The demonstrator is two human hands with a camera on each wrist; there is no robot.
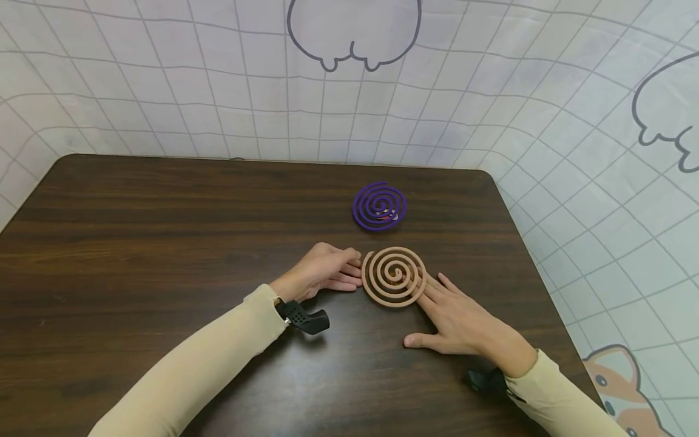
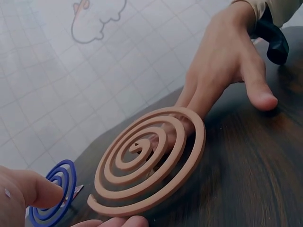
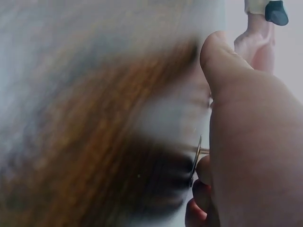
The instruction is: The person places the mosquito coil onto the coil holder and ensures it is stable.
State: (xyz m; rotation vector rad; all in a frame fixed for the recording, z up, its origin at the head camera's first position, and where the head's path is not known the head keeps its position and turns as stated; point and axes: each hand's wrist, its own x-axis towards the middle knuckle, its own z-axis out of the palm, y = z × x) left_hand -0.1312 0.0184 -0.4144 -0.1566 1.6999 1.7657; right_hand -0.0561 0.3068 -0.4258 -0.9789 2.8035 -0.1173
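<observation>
A tan mosquito coil (image 1: 378,295) lies a little above the dark table, tilted in the left wrist view. My left hand (image 1: 330,270) is at its left edge, fingers fairly straight and fingertips at the rim; in the left wrist view the thumb stands apart from the coil. From the right, my right hand (image 1: 459,318) reaches in with straight fingers under the coil, which show through its gaps. The right thumb points away to the side. Behind it, a purple mosquito coil (image 1: 356,215) lies over a small printed piece (image 1: 394,215), mostly hidden.
The wood-grain table (image 1: 164,243) ends at a back edge and a right edge. Beyond them hangs a white grid-patterned curtain (image 1: 218,79) with cartoon drawings. Black bands (image 1: 306,318) with cameras sit on the wrists.
</observation>
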